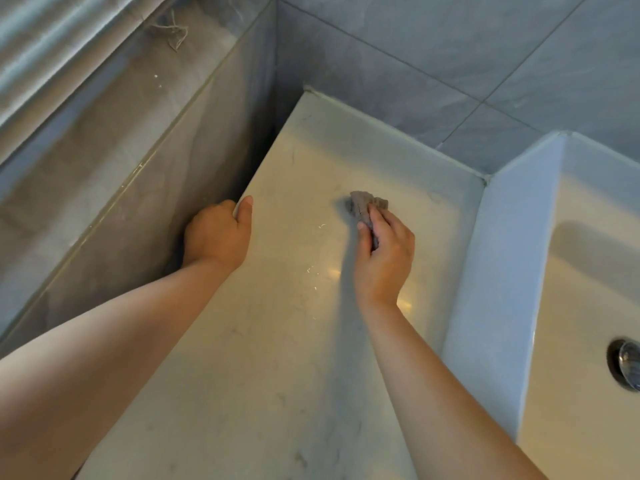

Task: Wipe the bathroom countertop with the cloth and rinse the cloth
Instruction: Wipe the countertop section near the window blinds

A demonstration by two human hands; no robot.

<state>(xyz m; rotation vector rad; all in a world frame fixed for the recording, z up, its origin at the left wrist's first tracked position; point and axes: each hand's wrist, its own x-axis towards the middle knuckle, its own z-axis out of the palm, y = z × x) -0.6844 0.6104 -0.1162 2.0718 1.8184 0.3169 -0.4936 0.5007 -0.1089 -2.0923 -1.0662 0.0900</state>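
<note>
Grey cloth [367,206] bunched, pressed on pale marbled countertop [277,341].

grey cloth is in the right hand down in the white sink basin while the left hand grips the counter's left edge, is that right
Not in the basin. The head view shows the right hand holding the small bunched grey cloth on the pale stone countertop, left of the white sink basin. The left hand does grip the counter's left edge.
</note>
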